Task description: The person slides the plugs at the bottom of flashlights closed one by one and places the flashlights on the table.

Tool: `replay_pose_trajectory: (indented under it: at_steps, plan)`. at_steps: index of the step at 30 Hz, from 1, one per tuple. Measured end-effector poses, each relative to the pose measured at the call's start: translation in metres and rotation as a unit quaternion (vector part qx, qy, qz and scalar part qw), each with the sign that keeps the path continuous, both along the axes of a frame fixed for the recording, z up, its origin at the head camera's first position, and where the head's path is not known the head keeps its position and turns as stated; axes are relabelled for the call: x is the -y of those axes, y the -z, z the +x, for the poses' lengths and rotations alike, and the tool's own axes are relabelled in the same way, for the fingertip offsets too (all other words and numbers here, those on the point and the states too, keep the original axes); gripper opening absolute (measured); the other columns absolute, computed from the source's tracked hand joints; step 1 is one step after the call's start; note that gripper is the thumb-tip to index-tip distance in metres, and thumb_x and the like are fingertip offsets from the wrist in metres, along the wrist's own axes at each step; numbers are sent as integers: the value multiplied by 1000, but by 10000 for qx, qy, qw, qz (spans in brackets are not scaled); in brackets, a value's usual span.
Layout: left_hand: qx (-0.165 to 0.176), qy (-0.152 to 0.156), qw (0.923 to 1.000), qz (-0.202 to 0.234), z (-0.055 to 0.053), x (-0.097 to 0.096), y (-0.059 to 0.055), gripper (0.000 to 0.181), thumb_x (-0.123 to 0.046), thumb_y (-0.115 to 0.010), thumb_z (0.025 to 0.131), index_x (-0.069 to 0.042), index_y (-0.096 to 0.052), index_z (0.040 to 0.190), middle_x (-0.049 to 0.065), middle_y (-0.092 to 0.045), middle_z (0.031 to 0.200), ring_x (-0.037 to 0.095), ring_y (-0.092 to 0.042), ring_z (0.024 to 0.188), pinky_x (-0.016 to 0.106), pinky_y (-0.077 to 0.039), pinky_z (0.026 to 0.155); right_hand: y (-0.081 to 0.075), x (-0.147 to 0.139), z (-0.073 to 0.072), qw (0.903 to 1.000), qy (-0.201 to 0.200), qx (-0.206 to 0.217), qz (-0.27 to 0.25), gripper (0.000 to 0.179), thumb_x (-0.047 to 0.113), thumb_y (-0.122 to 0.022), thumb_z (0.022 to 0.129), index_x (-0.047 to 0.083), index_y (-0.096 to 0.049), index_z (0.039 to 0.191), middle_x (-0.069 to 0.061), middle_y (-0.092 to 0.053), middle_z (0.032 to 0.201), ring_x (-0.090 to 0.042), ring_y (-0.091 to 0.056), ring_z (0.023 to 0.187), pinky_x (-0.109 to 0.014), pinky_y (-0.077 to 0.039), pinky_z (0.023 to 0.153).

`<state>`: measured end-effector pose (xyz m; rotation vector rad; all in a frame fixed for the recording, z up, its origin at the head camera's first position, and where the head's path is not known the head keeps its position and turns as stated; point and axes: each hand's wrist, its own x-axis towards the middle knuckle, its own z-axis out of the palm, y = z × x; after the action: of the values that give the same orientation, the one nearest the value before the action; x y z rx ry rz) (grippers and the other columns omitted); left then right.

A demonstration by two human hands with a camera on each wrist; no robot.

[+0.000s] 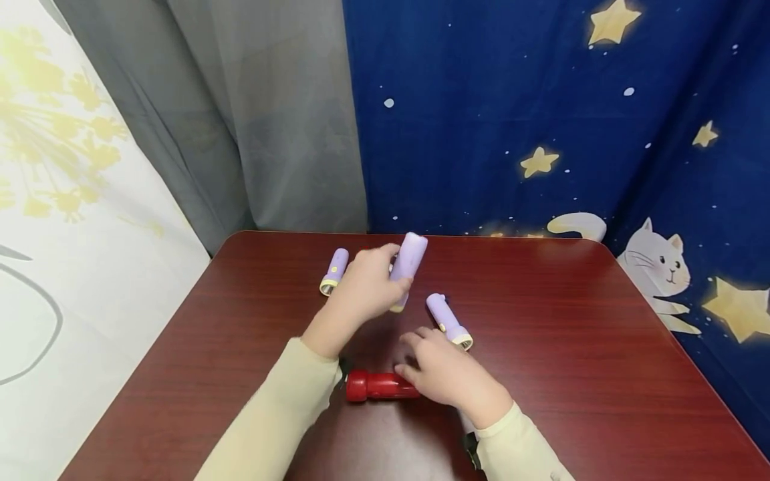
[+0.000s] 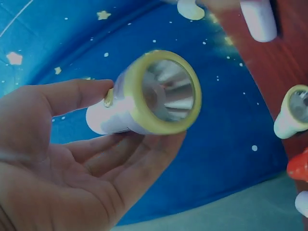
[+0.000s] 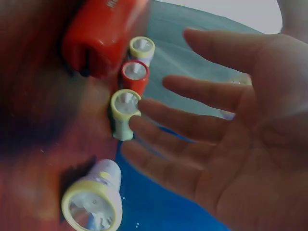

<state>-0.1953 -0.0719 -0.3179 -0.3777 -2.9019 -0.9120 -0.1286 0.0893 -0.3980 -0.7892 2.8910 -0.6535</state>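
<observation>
I see left hand point(image 1: 363, 284) gripping purple torch point(image 2: 144, 96) mid-barrel, frame centre; looks light, rigid, slick plastic; right hand point(image 1: 448, 374) spread open over red torch point(image 1: 379, 385).

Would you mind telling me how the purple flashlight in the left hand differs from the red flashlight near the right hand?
The purple flashlight is lilac with a yellow rim; the red flashlight is red all over. The purple one is lifted off the table, held by the left hand; the red one lies flat under the open right hand. Both are cylindrical.
</observation>
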Motion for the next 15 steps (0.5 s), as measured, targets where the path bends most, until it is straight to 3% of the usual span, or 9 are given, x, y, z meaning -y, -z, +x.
replay_pose_trajectory:
  at_steps: [3, 5, 11, 15]
  plan:
    - [234, 10, 9997, 50, -26, -7, -4, 57, -25, -76, 96, -2, -61, 146, 16, -72, 131, 28, -69, 114, 45, -59, 103, 5, 2, 2, 9992, -114, -13, 384, 47, 24, -83, 91, -2, -69, 129, -16, -70, 124, -35, -65, 115, -51, -54, 102]
    - [411, -38, 9991, 108, -44, -11, 0, 55, -26, -75, 96, -2, -62, 144, 16, -73, 127, 28, -69, 112, 44, -60, 102, 8, 3, 3, 9984, -196, -33, 526, 46, 24, -84, 89, 0, -71, 126, -13, -70, 118, -33, -65, 109, -49, -55, 98]
    - [685, -365, 9970, -24, -91, -23, 30, 55, -29, -73, 97, -1, -61, 142, 18, -72, 127, 31, -71, 110, 46, -61, 100, 14, 3, 3, 9978, -321, -57, 574, 38, 23, -85, 89, 5, -72, 120, -7, -70, 109, -28, -68, 101, -44, -57, 92]
    - [685, -554, 9958, -265, -112, -32, 49, 46, -26, -73, 96, 0, -61, 133, 18, -72, 118, 32, -72, 102, 45, -62, 94, 15, 4, 4, 9976, -448, -73, 529, 33, 21, -84, 89, 7, -73, 117, -5, -71, 108, -23, -69, 101, -40, -59, 90]
